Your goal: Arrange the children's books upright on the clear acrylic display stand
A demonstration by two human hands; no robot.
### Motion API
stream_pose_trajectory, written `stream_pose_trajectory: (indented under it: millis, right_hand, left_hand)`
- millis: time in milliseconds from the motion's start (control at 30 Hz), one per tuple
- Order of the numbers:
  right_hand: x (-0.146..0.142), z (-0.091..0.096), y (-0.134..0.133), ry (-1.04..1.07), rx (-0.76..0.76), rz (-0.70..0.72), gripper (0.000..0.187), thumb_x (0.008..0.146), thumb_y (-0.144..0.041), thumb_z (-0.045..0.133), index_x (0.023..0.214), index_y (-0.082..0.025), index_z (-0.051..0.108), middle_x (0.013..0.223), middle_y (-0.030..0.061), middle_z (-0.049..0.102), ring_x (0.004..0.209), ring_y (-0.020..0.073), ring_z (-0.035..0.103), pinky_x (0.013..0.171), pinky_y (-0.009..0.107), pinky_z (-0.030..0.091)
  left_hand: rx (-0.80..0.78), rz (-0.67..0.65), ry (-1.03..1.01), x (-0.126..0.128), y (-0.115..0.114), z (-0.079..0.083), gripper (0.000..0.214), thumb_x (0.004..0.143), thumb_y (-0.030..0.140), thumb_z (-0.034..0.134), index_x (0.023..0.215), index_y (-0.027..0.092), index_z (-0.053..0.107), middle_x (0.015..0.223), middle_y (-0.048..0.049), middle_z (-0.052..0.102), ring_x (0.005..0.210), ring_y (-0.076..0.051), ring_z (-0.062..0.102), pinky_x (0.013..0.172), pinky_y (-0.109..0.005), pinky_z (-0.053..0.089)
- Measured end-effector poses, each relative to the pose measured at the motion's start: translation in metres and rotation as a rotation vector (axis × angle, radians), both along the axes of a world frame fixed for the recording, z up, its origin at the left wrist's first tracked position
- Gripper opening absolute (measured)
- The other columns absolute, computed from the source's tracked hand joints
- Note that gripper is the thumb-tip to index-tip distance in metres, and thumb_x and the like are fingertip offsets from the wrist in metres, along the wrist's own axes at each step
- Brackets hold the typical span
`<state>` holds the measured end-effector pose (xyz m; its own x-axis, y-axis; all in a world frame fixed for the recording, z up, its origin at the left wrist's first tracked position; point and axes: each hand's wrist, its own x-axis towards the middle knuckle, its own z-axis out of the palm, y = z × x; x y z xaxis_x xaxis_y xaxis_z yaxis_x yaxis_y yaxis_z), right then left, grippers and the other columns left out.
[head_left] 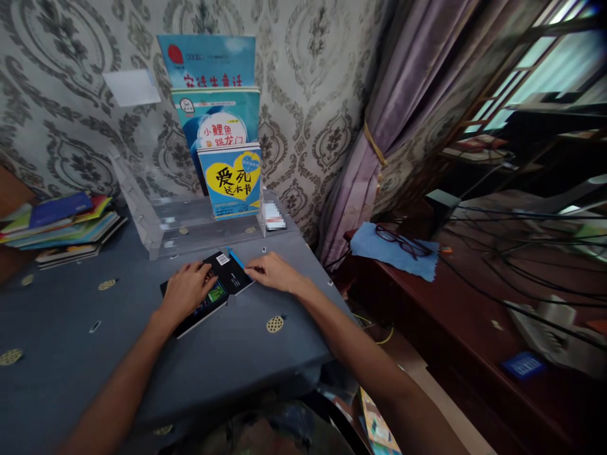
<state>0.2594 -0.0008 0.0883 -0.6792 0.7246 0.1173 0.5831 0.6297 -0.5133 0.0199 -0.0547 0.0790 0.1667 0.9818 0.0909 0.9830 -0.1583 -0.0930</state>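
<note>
A dark-covered book (222, 278) lies flat on the blue-grey tablecloth (237, 354) in front of a clear acrylic display stand (156, 221). My left hand (187, 291) rests on the book's left half, fingers curled down over the cover. My right hand (275, 272) touches the book's right edge with its fingertips pinched at the corner. The stand holds three upright books: a blue one with a yellow heart (231, 181) in front, a teal one (218, 123) behind it, and a light blue one (207, 60) at the top.
A stack of colourful books (61, 224) lies at the table's left. To the right, a dark wooden desk (474, 328) carries glasses (403, 241) on a blue cloth (393, 251), cables and a telephone (554, 328). A purple curtain (379, 139) hangs between them.
</note>
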Motion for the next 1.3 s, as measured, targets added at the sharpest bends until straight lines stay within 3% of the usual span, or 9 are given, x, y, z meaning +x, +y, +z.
stream_pose_trajectory:
  millis: [133,400,567,700,900,1100,1300]
  right_hand:
    - [-0.004,0.008,-0.014,-0.135,0.034,-0.067,0.032,0.098,-0.032,0.054,0.126,-0.025,0.067,0.088,0.0048,0.075,0.082,0.0189,0.067,0.069,0.024,0.040]
    - [-0.009,0.014,-0.024,-0.191,0.066,-0.056,0.037,0.100,-0.032,0.051,0.136,-0.025,0.058,0.092,0.0077,0.075,0.085,0.0237,0.070,0.073,0.030,0.046]
    - [-0.017,0.008,-0.029,-0.205,0.133,-0.023,0.038,0.101,-0.031,0.049,0.137,-0.022,0.055,0.098,0.0098,0.074,0.096,0.0249,0.068,0.091,0.038,0.044]
    - [-0.025,-0.007,-0.025,-0.207,0.176,-0.025,0.039,0.103,-0.032,0.046,0.139,-0.020,0.052,0.119,0.0140,0.070,0.118,0.0272,0.059,0.101,0.044,0.039]
    - [-0.041,-0.022,0.002,-0.280,0.180,-0.011,0.048,0.102,-0.042,0.046,0.145,-0.019,0.048,0.150,0.0179,0.048,0.138,0.0321,0.044,0.108,0.053,0.036]
    - [-0.058,-0.037,0.021,-0.313,0.281,-0.084,0.048,0.104,-0.042,0.039,0.147,-0.022,0.045,0.156,0.0157,0.040,0.141,0.0314,0.039,0.113,0.056,0.031]
    - [-0.071,-0.043,0.023,-0.272,0.318,-0.224,0.045,0.104,-0.034,0.037,0.145,-0.018,0.047,0.153,0.0186,0.043,0.139,0.0322,0.040,0.113,0.059,0.029]
  left_hand:
    - [-0.073,0.052,0.021,-0.010,0.003,0.003,0.044,0.101,0.045,0.040,0.133,0.021,0.058,0.129,-0.0130,0.062,0.106,-0.031,0.064,0.080,-0.041,0.053]
    - [-0.156,0.112,0.149,0.004,-0.007,0.029,0.040,0.100,0.046,0.040,0.118,0.020,0.065,0.108,-0.0137,0.069,0.092,-0.033,0.070,0.071,-0.038,0.051]
    - [-0.207,0.130,0.152,0.006,-0.011,0.035,0.039,0.101,0.042,0.038,0.115,0.017,0.064,0.102,-0.0148,0.073,0.096,-0.034,0.071,0.075,-0.040,0.052]
    - [-0.211,0.151,0.153,0.005,-0.011,0.032,0.042,0.102,0.042,0.036,0.117,0.015,0.063,0.099,-0.0164,0.074,0.097,-0.035,0.071,0.078,-0.041,0.053]
    - [-0.162,0.197,0.102,0.002,-0.004,0.016,0.042,0.101,0.036,0.032,0.120,0.010,0.059,0.100,-0.0196,0.074,0.093,-0.035,0.071,0.077,-0.043,0.053]
    - [-0.107,0.243,0.034,-0.006,0.007,0.006,0.040,0.100,0.030,0.031,0.114,0.009,0.062,0.107,-0.0204,0.072,0.097,-0.033,0.070,0.082,-0.042,0.052]
    - [-0.024,0.226,-0.030,-0.012,0.022,0.002,0.039,0.099,0.026,0.031,0.108,0.011,0.065,0.109,-0.0186,0.070,0.097,-0.030,0.068,0.084,-0.040,0.051]
